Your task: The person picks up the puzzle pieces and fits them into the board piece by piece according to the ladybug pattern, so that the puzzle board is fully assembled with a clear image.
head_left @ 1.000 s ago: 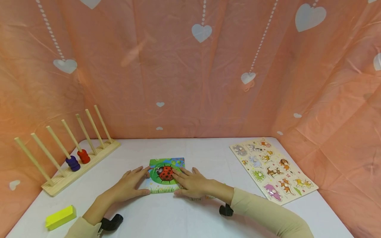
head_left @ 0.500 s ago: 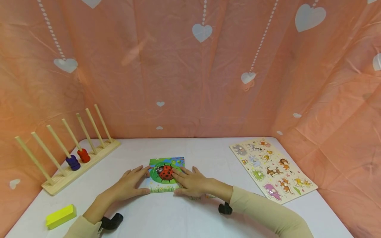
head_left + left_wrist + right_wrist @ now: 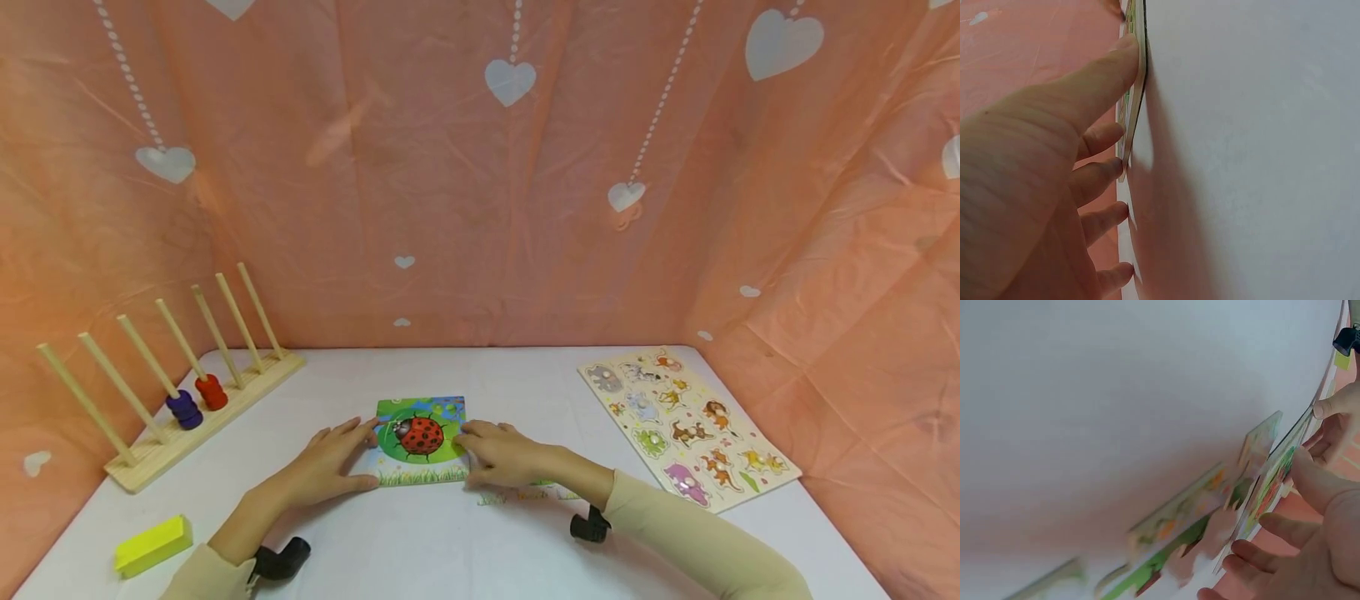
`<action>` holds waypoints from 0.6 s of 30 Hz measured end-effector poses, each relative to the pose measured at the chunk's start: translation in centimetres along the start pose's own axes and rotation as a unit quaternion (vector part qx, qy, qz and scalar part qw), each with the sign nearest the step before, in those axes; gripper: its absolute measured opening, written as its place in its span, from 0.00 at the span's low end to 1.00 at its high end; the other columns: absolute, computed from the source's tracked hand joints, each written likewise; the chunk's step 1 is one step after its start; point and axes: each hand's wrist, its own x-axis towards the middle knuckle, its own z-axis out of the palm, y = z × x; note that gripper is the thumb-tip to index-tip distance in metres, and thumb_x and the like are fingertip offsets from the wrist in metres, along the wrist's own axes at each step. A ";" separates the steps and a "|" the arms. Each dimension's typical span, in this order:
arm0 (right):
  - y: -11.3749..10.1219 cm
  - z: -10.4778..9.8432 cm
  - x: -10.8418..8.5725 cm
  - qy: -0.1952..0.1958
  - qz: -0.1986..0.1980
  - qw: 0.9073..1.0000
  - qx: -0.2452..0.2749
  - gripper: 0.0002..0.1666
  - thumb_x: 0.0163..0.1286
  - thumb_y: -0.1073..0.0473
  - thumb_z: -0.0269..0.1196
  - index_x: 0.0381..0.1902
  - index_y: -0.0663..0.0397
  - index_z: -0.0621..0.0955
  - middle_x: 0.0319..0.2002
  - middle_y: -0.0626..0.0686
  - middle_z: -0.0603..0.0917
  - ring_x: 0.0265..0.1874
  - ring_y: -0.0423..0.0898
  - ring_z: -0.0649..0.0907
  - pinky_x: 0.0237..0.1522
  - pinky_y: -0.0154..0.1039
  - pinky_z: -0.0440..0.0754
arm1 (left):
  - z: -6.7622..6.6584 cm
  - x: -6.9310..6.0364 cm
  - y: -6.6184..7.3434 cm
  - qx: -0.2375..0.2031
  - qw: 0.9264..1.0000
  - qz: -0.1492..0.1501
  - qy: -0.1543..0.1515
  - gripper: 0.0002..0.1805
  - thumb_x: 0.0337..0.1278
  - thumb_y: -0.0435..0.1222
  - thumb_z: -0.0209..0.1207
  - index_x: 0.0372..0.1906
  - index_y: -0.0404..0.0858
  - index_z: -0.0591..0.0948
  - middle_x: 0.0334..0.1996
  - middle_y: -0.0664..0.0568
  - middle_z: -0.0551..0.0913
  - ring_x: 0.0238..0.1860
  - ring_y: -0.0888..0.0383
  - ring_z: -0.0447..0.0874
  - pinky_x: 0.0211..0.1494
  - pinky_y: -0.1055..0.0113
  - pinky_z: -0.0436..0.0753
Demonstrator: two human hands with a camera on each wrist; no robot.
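A square board with a red ladybug picture (image 3: 420, 437) lies flat in the middle of the white table. The left hand (image 3: 318, 471) touches its left edge, thumb at the near corner, fingers loosely spread; in the left wrist view the thumb rests along the board's edge (image 3: 1142, 69). At the board's right edge is the right hand (image 3: 506, 454), fingers slightly bent and apart, thumb low at the near corner. Partly hidden under the right forearm is another printed piece (image 3: 558, 492); the right wrist view shows several flat printed pieces (image 3: 1175, 519) beside the board.
A wooden rack of upright pegs (image 3: 217, 412) with purple and red rings stands at the left. A yellow block (image 3: 153, 547) lies at the near left. An animal puzzle board (image 3: 693, 433) lies at the right. Pink curtain (image 3: 450, 208) hangs behind the table.
The right hand has moved right, off the ladybug picture to the board's right edge, uncovering more of the picture and the printed pieces beside it. The left hand has not visibly moved.
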 end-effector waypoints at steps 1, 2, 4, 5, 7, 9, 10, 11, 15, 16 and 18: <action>0.2 0.0 -0.3 0.007 -0.001 1.000 0.005 0.39 0.69 0.45 0.66 0.70 0.59 0.70 0.67 0.57 0.71 0.66 0.49 0.71 0.65 0.53 0.69 | 0.0 0.0 0.0 0.000 1.000 0.000 0.001 0.25 0.53 0.54 0.69 0.50 0.46 0.77 0.69 0.37 0.70 0.70 0.29 0.60 0.63 0.24 0.55; 0.3 0.0 -0.5 0.013 -0.002 1.000 0.005 0.40 0.66 0.45 0.69 0.69 0.59 0.71 0.64 0.55 0.73 0.60 0.47 0.73 0.61 0.48 0.72 | 0.0 0.0 0.1 0.000 1.000 0.000 0.002 0.25 0.53 0.54 0.70 0.50 0.46 0.77 0.69 0.37 0.70 0.70 0.29 0.61 0.63 0.24 0.55; 0.6 0.1 -0.9 0.023 -0.003 1.000 0.006 0.42 0.62 0.45 0.72 0.67 0.58 0.72 0.57 0.52 0.74 0.51 0.42 0.73 0.52 0.39 0.74 | 0.0 0.0 0.0 0.000 1.000 0.000 0.003 0.26 0.54 0.54 0.70 0.51 0.44 0.77 0.67 0.38 0.72 0.70 0.29 0.61 0.63 0.24 0.55; 0.7 0.2 -1.1 0.027 -0.003 1.000 0.009 0.42 0.60 0.45 0.74 0.66 0.58 0.73 0.55 0.51 0.74 0.48 0.41 0.72 0.49 0.36 0.73 | 0.0 0.0 0.0 0.000 1.000 0.000 0.003 0.27 0.54 0.54 0.70 0.52 0.44 0.77 0.66 0.39 0.73 0.70 0.29 0.61 0.63 0.24 0.55; 0.8 0.4 -1.4 0.031 -0.003 0.999 0.016 0.42 0.57 0.46 0.76 0.65 0.57 0.74 0.50 0.49 0.73 0.44 0.40 0.69 0.43 0.33 0.70 | 0.0 0.0 0.0 0.000 1.000 0.001 0.002 0.28 0.54 0.54 0.69 0.53 0.43 0.77 0.65 0.40 0.74 0.70 0.29 0.61 0.63 0.23 0.55; 0.8 0.5 -1.6 0.037 0.000 0.999 0.027 0.41 0.55 0.48 0.77 0.63 0.56 0.75 0.46 0.47 0.73 0.43 0.40 0.69 0.43 0.32 0.69 | 0.1 0.0 0.0 0.000 1.000 0.002 0.003 0.29 0.54 0.54 0.69 0.55 0.42 0.77 0.64 0.41 0.76 0.70 0.29 0.61 0.62 0.23 0.55; 0.8 0.5 -1.7 0.040 0.001 0.999 0.035 0.40 0.55 0.49 0.78 0.62 0.56 0.75 0.44 0.46 0.73 0.43 0.40 0.69 0.43 0.33 0.69 | 0.1 0.0 0.0 0.000 1.000 0.004 0.003 0.30 0.54 0.54 0.69 0.55 0.42 0.77 0.64 0.42 0.76 0.70 0.29 0.61 0.62 0.23 0.55; 0.8 0.6 -1.8 0.042 0.003 0.998 0.043 0.39 0.55 0.50 0.78 0.61 0.55 0.75 0.43 0.46 0.73 0.42 0.39 0.70 0.43 0.33 0.69 | 0.1 0.1 0.0 -0.001 1.000 0.004 0.004 0.28 0.54 0.54 0.69 0.54 0.43 0.77 0.65 0.41 0.75 0.70 0.29 0.61 0.62 0.23 0.55; 0.5 0.5 -2.0 0.045 0.008 0.996 0.075 0.35 0.54 0.55 0.78 0.58 0.55 0.76 0.40 0.45 0.75 0.41 0.38 0.71 0.45 0.35 0.70 | 0.1 0.1 -0.1 -0.002 1.000 0.006 0.004 0.26 0.54 0.54 0.69 0.52 0.45 0.77 0.67 0.38 0.72 0.70 0.29 0.61 0.62 0.23 0.55; 0.4 0.5 -2.0 0.044 0.007 0.996 0.079 0.34 0.55 0.56 0.78 0.57 0.55 0.76 0.39 0.45 0.75 0.40 0.38 0.71 0.45 0.35 0.70 | 0.1 0.1 -0.1 -0.001 1.000 0.006 0.004 0.25 0.54 0.54 0.69 0.51 0.45 0.77 0.68 0.38 0.72 0.70 0.29 0.61 0.62 0.23 0.56; 0.2 0.5 -2.0 0.042 0.007 0.996 0.082 0.31 0.55 0.58 0.77 0.55 0.54 0.77 0.38 0.45 0.76 0.39 0.38 0.71 0.44 0.34 0.69 | 0.1 0.1 -0.2 0.001 1.000 0.005 0.003 0.25 0.54 0.54 0.69 0.50 0.46 0.77 0.68 0.37 0.71 0.70 0.29 0.61 0.62 0.23 0.55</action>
